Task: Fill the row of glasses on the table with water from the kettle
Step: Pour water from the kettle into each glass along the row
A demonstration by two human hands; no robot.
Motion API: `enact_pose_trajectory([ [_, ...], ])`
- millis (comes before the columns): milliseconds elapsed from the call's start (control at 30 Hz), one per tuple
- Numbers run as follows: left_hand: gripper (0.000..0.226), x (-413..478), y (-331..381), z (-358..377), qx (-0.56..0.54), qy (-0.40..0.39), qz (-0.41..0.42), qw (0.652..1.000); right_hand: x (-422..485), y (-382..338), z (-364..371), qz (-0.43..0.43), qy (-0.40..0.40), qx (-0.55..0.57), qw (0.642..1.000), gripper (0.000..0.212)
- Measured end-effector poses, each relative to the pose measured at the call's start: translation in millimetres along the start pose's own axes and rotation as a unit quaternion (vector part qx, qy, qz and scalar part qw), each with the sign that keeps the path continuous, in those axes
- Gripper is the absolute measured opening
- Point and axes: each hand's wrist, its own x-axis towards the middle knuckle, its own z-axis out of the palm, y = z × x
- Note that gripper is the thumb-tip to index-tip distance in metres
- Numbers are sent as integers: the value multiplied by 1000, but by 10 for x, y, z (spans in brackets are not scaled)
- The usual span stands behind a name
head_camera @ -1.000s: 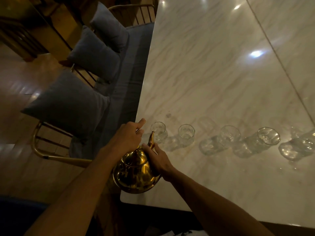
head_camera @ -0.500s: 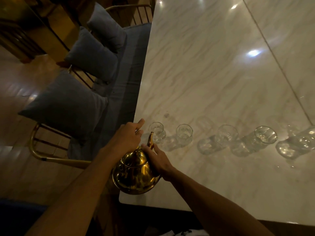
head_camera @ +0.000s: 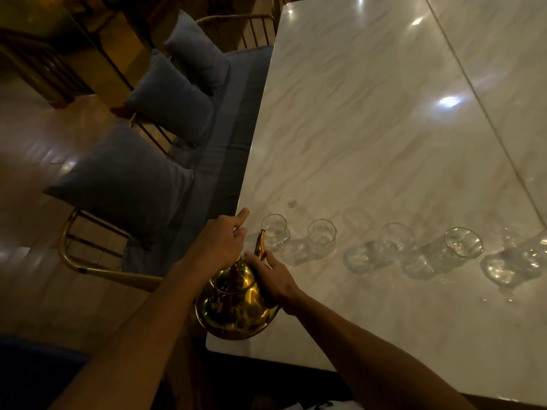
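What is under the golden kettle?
The kettle is over the near corner of the marble table, partly past its edge. Its body hides the spot below, so contact with the table cannot be seen.

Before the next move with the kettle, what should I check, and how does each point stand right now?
1. Left hand holds kettle from above: ok.
2. Right hand steadies kettle's side: ok.
3. Spout points at leftmost glass: ok.
4. Spout tip over its mouth: cannot tell.
5. Other glasses upright in row: ok.
6. Water level in glasses: cannot tell.
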Motion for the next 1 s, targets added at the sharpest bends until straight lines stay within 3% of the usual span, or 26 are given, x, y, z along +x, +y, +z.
enact_pose_trajectory([
  [200,48,-135,-35,16,-32,41,-13,999,-34,-68,-36,-16,-21,-36,999,50],
  [500,47,-417,92,68,-84,112,1,990,-252,-208,-179,-61,-12,-82,995,32],
  [700,48,-494,187,82,-66,116,33,990,-399,-172,-204,-61,29,-95,993,91],
  [800,48,-502,218,89,-63,99,54,992,-471,-126,-235,-58,50,-79,994,65],
  [900,48,-489,233,134,-83,77,81,990,-599,-118,-286,-57,64,-70,994,72],
  [1000,48,-452,290,199,-92,63,100,989,-647,-60,-382,-57,84,-67,993,53],
])
